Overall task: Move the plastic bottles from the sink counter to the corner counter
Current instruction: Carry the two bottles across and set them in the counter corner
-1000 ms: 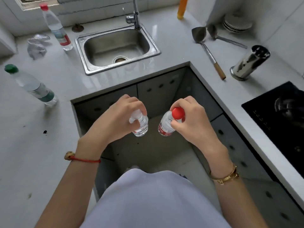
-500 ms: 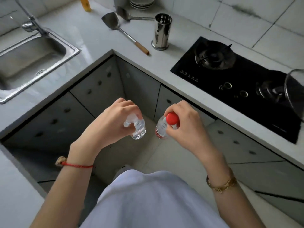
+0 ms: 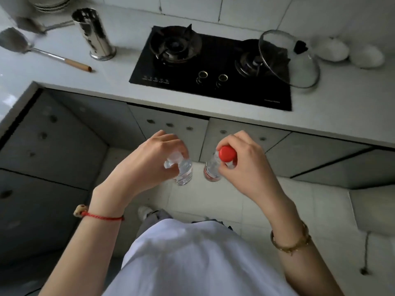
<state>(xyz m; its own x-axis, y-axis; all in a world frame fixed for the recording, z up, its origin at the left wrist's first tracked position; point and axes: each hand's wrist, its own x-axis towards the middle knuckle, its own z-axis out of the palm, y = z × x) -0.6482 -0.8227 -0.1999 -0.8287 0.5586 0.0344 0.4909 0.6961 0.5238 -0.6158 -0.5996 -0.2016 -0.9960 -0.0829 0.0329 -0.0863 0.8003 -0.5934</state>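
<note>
View swung rightward onto hob (image 3: 213, 71) | left hand (image 3: 147, 167) grips clear bottle (image 3: 184, 173) by its top, right hand (image 3: 248, 167) grips red-capped bottle (image 3: 227, 153) under cap | likely light, thin-walled, slick; necks stiffest hold

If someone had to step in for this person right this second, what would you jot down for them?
The left hand grips a clear bottle near its top; the right hand grips a red-capped bottle by the neck. Both bottles hang over the floor before the counter with the stove. Done: both lifted. Left: set them on the corner counter; the sink is out of view, so check there for more.
</note>
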